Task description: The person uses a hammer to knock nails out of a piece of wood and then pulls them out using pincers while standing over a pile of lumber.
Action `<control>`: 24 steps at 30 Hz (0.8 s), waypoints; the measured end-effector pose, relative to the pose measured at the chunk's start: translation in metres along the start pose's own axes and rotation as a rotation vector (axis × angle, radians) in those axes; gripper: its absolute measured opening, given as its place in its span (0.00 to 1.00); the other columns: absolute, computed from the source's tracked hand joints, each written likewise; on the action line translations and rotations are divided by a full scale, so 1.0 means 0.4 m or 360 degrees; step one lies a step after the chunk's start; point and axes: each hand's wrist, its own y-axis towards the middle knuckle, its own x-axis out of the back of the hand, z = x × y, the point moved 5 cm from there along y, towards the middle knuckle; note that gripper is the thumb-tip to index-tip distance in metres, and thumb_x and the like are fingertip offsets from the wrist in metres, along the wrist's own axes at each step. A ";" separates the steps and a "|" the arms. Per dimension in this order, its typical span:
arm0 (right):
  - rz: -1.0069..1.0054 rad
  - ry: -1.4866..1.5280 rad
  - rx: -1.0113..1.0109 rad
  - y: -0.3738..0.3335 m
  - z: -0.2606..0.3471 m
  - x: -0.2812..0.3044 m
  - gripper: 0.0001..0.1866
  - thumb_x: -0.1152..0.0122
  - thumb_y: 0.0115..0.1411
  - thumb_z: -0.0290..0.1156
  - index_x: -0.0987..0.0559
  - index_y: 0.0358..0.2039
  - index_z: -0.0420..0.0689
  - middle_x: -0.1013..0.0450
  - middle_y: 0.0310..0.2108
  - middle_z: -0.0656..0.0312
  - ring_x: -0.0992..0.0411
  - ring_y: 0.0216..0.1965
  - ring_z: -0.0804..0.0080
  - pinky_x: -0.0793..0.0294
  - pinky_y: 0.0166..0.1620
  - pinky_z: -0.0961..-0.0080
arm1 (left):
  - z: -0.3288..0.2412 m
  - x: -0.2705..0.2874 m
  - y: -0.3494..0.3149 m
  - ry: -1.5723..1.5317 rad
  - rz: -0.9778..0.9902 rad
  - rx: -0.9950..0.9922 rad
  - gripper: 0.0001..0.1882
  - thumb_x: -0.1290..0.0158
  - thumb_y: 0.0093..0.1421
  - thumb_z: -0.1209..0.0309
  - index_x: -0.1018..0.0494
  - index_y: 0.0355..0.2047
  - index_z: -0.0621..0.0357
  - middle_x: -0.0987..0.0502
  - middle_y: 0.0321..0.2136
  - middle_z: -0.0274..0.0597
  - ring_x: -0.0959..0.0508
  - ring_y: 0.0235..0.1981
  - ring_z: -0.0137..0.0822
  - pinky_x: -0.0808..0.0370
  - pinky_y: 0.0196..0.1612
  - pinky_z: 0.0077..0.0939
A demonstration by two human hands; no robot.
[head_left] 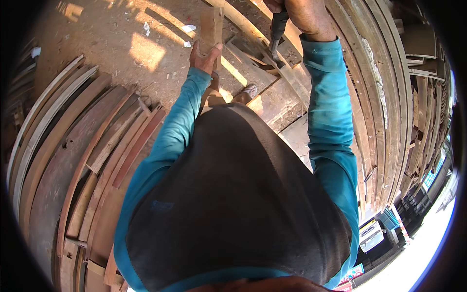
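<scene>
My left hand (204, 59) is closed round the lower end of a short wooden board (211, 28), its thumb lying across the face. The board stands out ahead of me, pointing away. My right hand (307, 18), at the top edge of the view, grips the black handle of a hammer (278, 28). The hammer's metal neck points down, and its dark head is close to a narrow wooden strip (292, 80); I cannot tell if they touch. Part of my right hand's fingers is cut off by the top edge.
Long planks (384, 97) are stacked on the right. More boards (63, 151) lie piled at the left. The dirt floor (112, 48) has sunlit patches and scraps. My sandalled foot (250, 90) is near a wide wooden panel (279, 100). A white box (371, 236) is at lower right.
</scene>
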 end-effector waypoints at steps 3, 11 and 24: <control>-0.0109 -0.0224 0.0124 -0.009 -0.011 -0.028 0.21 0.38 0.66 0.41 0.31 0.20 0.46 0.41 0.15 0.72 0.47 0.17 0.84 0.49 0.21 0.78 | -0.099 -0.020 0.078 0.0221 -0.0049 -0.0401 0.43 0.31 0.50 0.55 0.35 0.60 0.67 0.24 0.50 0.53 0.23 0.50 0.45 0.26 0.55 0.35; -0.0284 -0.0844 0.1031 -0.037 0.002 -0.045 0.20 0.37 0.66 0.39 0.27 0.20 0.40 0.31 0.15 0.62 0.33 0.16 0.77 0.36 0.22 0.79 | -0.423 -0.249 0.214 0.1940 -0.0217 -0.0865 0.35 0.35 0.48 0.45 0.24 0.49 0.57 0.29 0.58 0.64 0.37 0.65 0.58 0.43 0.70 0.51; -0.0191 -0.0773 0.0952 0.004 -0.014 -0.102 0.09 0.41 0.57 0.29 0.28 0.22 0.42 0.35 0.15 0.63 0.40 0.17 0.73 0.39 0.24 0.73 | -0.333 -0.267 0.241 0.2126 -0.0452 -0.0566 0.41 0.35 0.49 0.48 0.33 0.59 0.56 0.41 0.67 0.51 0.41 0.67 0.57 0.33 0.63 0.50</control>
